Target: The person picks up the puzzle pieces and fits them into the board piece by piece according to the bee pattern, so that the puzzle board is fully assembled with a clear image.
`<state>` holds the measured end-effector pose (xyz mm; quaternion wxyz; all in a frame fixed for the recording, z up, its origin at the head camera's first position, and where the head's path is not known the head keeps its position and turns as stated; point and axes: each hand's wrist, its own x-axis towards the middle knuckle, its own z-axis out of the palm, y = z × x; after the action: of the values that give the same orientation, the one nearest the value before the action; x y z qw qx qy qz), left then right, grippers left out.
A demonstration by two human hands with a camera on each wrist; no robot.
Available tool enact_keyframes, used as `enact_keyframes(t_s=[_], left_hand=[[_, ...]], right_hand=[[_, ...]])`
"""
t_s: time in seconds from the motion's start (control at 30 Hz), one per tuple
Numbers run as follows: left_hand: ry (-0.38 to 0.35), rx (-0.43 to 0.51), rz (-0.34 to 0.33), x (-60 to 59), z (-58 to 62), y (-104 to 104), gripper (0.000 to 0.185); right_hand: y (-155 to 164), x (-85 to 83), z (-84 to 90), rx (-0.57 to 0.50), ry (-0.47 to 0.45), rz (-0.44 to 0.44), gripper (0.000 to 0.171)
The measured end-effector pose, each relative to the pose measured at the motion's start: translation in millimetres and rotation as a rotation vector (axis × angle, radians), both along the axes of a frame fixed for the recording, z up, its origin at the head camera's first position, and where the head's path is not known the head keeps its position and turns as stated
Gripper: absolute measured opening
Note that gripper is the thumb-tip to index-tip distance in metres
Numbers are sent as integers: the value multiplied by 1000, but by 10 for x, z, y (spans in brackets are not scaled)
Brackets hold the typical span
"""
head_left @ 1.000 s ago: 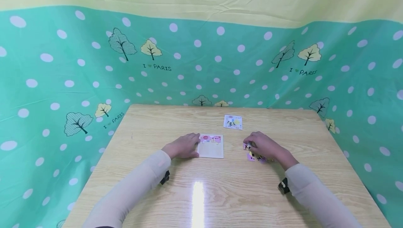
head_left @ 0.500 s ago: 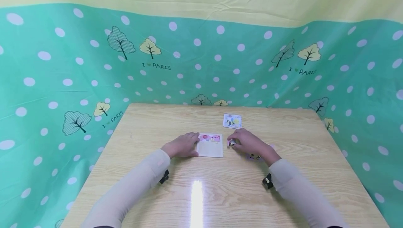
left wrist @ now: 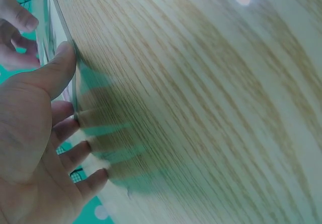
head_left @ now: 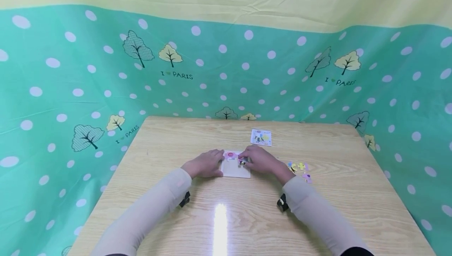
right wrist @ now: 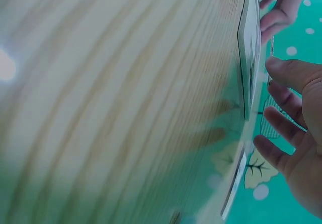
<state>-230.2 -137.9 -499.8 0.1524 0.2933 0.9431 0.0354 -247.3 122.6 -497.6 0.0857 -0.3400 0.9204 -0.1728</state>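
Note:
A white puzzle tray (head_left: 234,170) lies on the table, with pink pieces (head_left: 230,155) along its far edge. My left hand (head_left: 208,163) rests at its left side, fingers spread and relaxed; in the left wrist view the thumb (left wrist: 61,65) touches the tray's edge. Over the tray's right part, my right hand (head_left: 262,159) pinches a small puzzle piece (head_left: 242,162) with black and yellow on it. In the right wrist view, thumb and index finger of the right hand (right wrist: 304,103) come together at the thin piece, while the other fingers extend loosely.
Several loose puzzle pieces (head_left: 299,167), yellow and pink, lie right of the tray, partly behind the right forearm. A picture card (head_left: 261,137) with a bee-like figure lies farther back. A polka-dot cloth (head_left: 243,75) hangs behind the wooden table (head_left: 254,216).
My right hand has carried the puzzle piece leftward from the loose pieces to over the tray, leaving the other pieces more exposed. The left hand has stayed at the tray's left side.

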Motion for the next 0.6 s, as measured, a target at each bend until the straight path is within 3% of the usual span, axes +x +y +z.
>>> enact_keyframes(t_s=[0.37,0.6], left_hand=[[7,-38,-7,-13,-17,13,84],[9,-15,-5,-3,7,8,86]], right_hand=[[-293,-12,-67,14,46,36,41],[-450,-20,-106,63,88,52,31]])
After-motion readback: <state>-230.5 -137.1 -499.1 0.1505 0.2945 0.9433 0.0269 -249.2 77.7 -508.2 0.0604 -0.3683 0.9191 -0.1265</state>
